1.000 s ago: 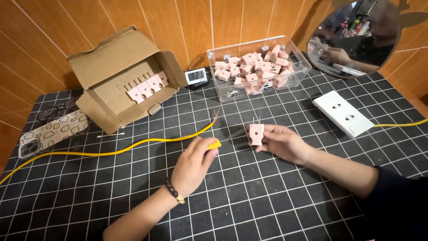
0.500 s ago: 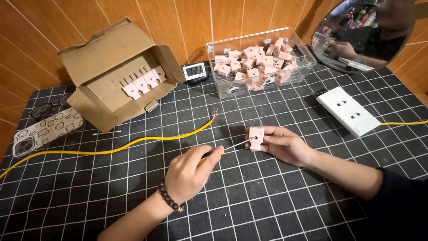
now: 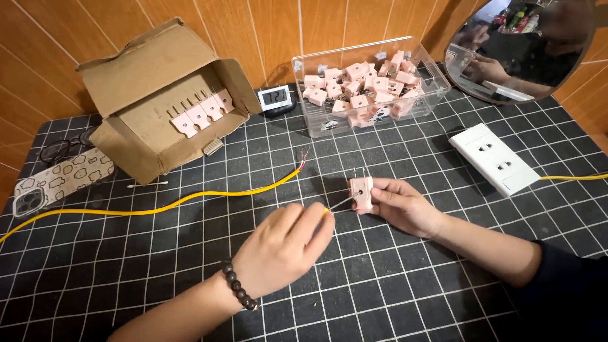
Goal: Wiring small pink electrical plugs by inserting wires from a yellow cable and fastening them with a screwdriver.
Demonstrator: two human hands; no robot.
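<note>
Right hand (image 3: pixel 405 206) fingers grip pink plug (image 3: pixel 362 194) just above table (image 3: pixel 392 297). Left hand (image 3: pixel 282 247) fingers pinch small screwdriver (image 3: pixel 335 206), tip at plug. Advice: hold plug steady, keep tip straight.

L hand (image 3: pixel 285 244) pinched, R hand (image 3: pixel 405 206) gripping, both mid-table.

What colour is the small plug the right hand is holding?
Pale pink: the small plastic plug in the right hand, shown best in the head view.
</note>
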